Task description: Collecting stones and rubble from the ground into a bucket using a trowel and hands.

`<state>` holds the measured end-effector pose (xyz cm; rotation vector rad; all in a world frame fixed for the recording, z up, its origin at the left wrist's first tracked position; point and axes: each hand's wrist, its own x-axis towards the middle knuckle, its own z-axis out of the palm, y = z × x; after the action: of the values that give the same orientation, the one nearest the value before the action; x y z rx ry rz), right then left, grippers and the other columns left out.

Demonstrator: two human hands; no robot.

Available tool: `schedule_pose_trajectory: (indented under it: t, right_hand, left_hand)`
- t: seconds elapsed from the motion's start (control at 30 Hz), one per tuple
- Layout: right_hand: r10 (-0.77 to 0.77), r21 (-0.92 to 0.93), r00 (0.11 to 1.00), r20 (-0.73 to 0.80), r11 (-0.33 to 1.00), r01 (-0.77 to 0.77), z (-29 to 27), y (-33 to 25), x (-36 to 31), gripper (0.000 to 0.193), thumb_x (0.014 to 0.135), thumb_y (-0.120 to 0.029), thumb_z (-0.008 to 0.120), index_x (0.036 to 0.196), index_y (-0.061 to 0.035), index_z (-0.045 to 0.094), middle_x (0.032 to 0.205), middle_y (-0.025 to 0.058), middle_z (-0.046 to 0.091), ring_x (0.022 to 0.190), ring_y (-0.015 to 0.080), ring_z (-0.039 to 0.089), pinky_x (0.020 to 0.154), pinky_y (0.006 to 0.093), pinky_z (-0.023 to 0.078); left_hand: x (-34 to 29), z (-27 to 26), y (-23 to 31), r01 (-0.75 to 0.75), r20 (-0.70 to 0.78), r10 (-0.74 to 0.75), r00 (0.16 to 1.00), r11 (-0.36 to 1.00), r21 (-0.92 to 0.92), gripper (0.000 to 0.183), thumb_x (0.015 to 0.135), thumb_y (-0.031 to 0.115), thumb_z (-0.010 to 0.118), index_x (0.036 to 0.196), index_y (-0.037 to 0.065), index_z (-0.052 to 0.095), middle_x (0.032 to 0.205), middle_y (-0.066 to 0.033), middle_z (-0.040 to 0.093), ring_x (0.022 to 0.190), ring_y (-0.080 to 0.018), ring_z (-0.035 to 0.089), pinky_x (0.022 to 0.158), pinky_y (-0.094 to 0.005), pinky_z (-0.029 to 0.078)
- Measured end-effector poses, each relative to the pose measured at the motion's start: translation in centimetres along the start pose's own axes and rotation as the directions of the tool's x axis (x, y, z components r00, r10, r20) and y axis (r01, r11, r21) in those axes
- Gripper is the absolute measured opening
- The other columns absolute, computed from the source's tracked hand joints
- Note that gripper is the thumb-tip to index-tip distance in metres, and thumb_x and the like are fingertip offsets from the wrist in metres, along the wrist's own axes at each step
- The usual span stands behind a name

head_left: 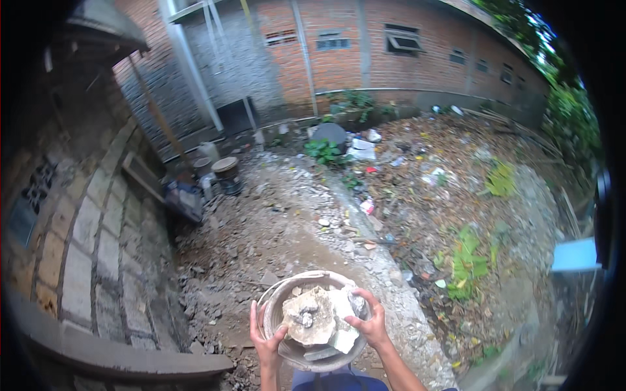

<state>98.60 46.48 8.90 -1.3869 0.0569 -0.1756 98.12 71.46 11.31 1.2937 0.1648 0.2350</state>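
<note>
Your left hand (266, 344) and right hand (373, 324) clasp opposite sides of the bucket (321, 365) before your body, its filling with rubble chunks (306, 320) apparently done, while loose debris (218, 257) lies ungathered ahead.

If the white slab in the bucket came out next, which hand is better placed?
Probably the right hand: its thumb reaches over the bucket rim at the white slab. The left hand grips the opposite side.

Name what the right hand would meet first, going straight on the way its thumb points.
The right hand would probably meet the white rubble chunk in the bucket; whether they already touch is unclear.
</note>
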Motion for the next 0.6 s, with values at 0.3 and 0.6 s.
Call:
schedule_pose_trajectory:
  t: [0.3, 0.6]
  right_hand:
    - [-0.052, 0.039, 0.847, -0.528, 0.996, 0.085, -11.8, -4.1, 0.3, 0.069, 0.07, -0.029, 0.091, 0.127, -0.0017, 0.064, 0.13, 0.0126, 0.058, 0.122, 0.0245, 0.057, 0.108, 0.0378, 0.042]
    - [-0.205, -0.166, 0.391, -0.897, 0.977, 0.132, -19.9, -4.6, -4.8, 0.067, 0.072, -0.026, 0.091, 0.128, -0.0005, 0.063, 0.131, 0.0135, 0.06, 0.125, 0.0235, 0.056, 0.109, 0.0376, 0.042]
  left_hand:
    - [7.1, 18.2, -4.8, 0.231, 0.489, -0.234, 0.84, 0.971, 0.069, 0.102, 0.07, 0.007, 0.085, 0.157, 0.003, 0.033, 0.147, -0.0203, 0.049, 0.13, -0.0273, 0.054, 0.111, -0.0397, 0.043]
    - [5.4, 34.7, -11.2, 0.32, 0.856, -0.322, 0.404, 0.927, 0.198, 0.102, 0.07, 0.004, 0.084, 0.158, 0.002, 0.031, 0.149, -0.0191, 0.048, 0.134, -0.0281, 0.052, 0.112, -0.0401, 0.042]
